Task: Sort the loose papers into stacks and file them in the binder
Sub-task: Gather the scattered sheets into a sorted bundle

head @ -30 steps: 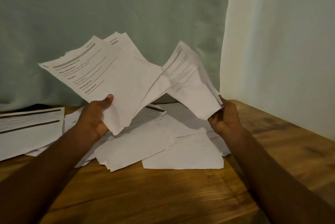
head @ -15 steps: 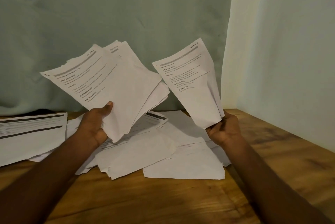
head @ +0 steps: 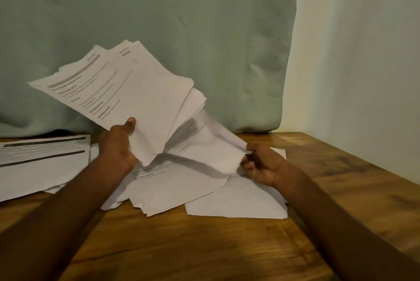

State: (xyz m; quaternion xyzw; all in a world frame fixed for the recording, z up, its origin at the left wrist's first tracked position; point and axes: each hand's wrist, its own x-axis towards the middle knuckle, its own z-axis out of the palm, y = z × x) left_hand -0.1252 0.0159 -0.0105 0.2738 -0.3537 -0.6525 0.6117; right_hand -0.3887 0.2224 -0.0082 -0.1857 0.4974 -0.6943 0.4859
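Left hand [head: 118, 144] grips a fanned sheaf of printed sheets [head: 127, 89] by its lower corner, thumb on the top page, held raised and tilted above the wooden table [head: 204, 246]. Right hand [head: 261, 164] pinches the corner of a single blurred sheet [head: 211, 144], low over the loose papers [head: 193, 189] scattered on the table. A separate stack [head: 41, 162] lies flat at far left; green cloth [head: 181, 30] hangs behind.
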